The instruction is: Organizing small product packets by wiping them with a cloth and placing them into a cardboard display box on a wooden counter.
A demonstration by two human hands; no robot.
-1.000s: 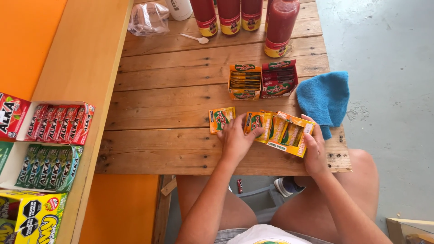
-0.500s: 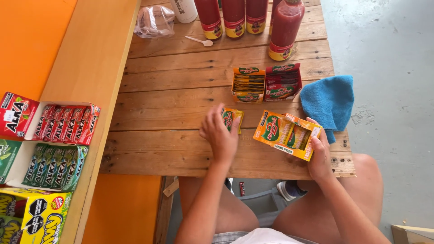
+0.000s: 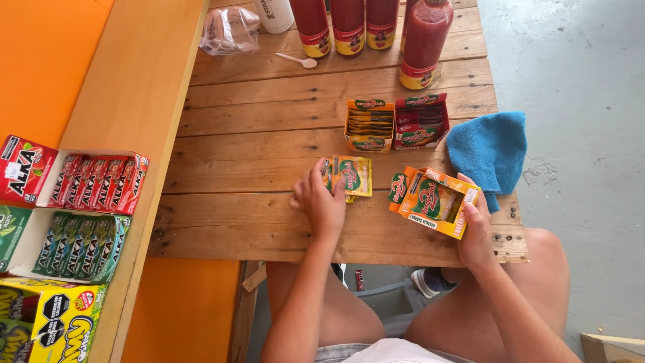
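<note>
Since the earlier pictures the left hand (image 3: 322, 202) has slid left across the wooden table (image 3: 269, 134), away from the orange box (image 3: 433, 200), and carried a small stack of sachets (image 3: 349, 176) with it; a moment ago both hands were bunched together at that box. The left hand now lies flat, fingers spread and pressing on the left edge of the stack, which rests on the table just left of the orange box. The right hand (image 3: 476, 232) holds the orange box by its right end, thumb on top and fingers curled under it (pinching the cardboard wall), with the box tilted and its open face showing green and red packets inside.

Beyond the orange box, toward the far side of the table, stands a pair of open display boxes (image 3: 396, 122): the left one orange with yellow packets, the right one red with red packets, touching each other. Right of the orange box lies a blue cloth (image 3: 489, 149), close beside it. Farther back stand red sauce bottles (image 3: 376, 27) with yellow labels, a white plastic spoon (image 3: 297, 60) and a clear plastic bag (image 3: 230, 30). Well left of the orange box, on a shelf, sit trays of red packets (image 3: 97, 183), green packets (image 3: 80, 245) and a yellow carton (image 3: 60, 323).
</note>
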